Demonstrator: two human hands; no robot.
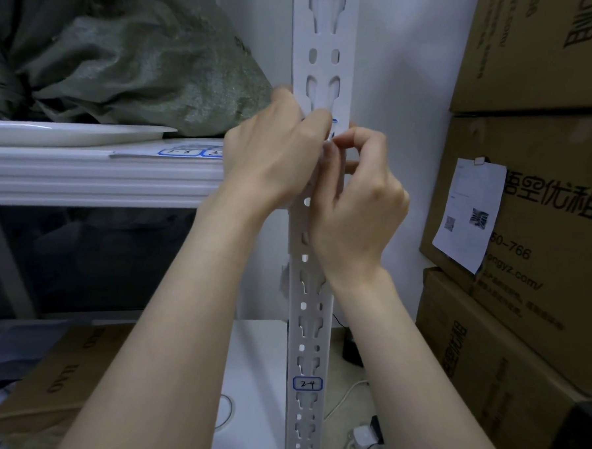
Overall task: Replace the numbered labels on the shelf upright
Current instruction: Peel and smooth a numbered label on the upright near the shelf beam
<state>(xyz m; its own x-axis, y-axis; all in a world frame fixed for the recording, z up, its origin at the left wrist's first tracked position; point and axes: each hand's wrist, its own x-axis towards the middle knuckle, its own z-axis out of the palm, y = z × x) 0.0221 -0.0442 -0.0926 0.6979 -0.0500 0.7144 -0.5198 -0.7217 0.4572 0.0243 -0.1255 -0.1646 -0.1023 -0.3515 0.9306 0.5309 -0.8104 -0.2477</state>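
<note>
A white perforated shelf upright (323, 37) runs down the middle of the head view. Both my hands meet on it at shelf height. My left hand (274, 147) lies across the upright, its fingertips pressed on a blue-bordered label (334, 123) that is almost fully hidden. My right hand (361, 200) curls in from the right, thumb and forefinger pinching at the same label's lower edge. Lower on the upright sits another blue-bordered label marked 2-4 (307, 383). A sheet of blue-bordered labels (188, 152) lies on the shelf to the left.
A white shelf beam (94, 176) extends left, carrying a white plate (76, 132) and a grey-green woven sack (131, 61). Stacked cardboard boxes (535, 202) fill the right side. Cables and a power adapter (362, 437) lie on the floor by the upright's foot.
</note>
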